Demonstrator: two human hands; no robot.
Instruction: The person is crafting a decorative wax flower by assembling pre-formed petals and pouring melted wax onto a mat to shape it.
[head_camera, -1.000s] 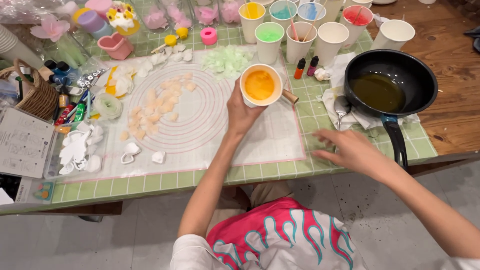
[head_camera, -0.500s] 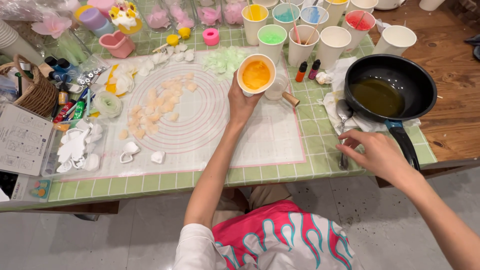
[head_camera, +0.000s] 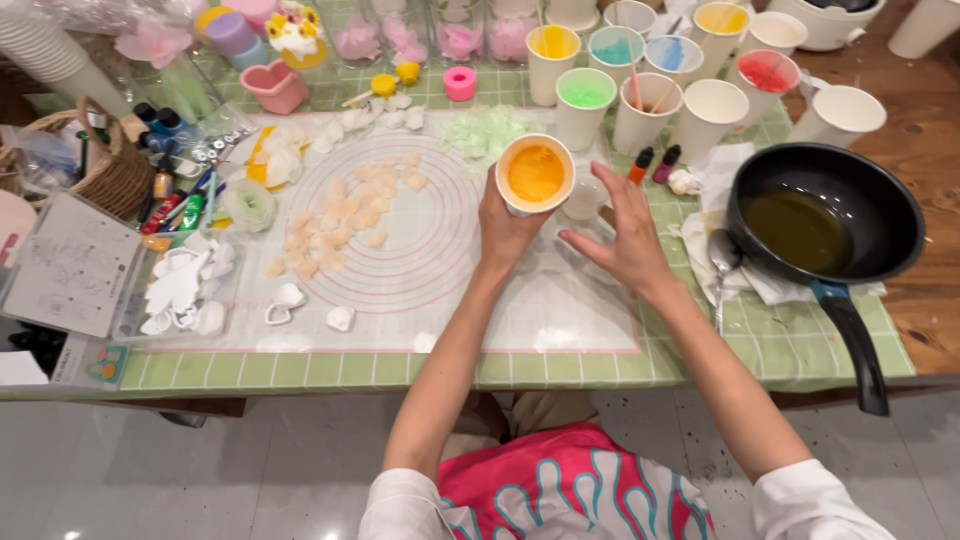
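your left hand (head_camera: 505, 232) holds the paper cup of orange liquid (head_camera: 535, 175) in a closed grip, raised over the round-marked mat (head_camera: 420, 270) on the desk (head_camera: 700, 350). your right hand (head_camera: 625, 240) hovers just beside the cup, grip released with fingers spread, over a small clear cup (head_camera: 583, 198). the black pan (head_camera: 825, 215) sits well to the right.

**Wearer's clothing and arms**

Both forearms bare from elbow to wrist. No rings, watch or bracelets visible on the hands: left hand (head_camera: 508, 232), right hand (head_camera: 625, 240). White short sleeves (head_camera: 800, 500) end at the elbows. Bright pink apron or top (head_camera: 575, 490) across the lap, with teal wavy flame-like shapes outlined in white.
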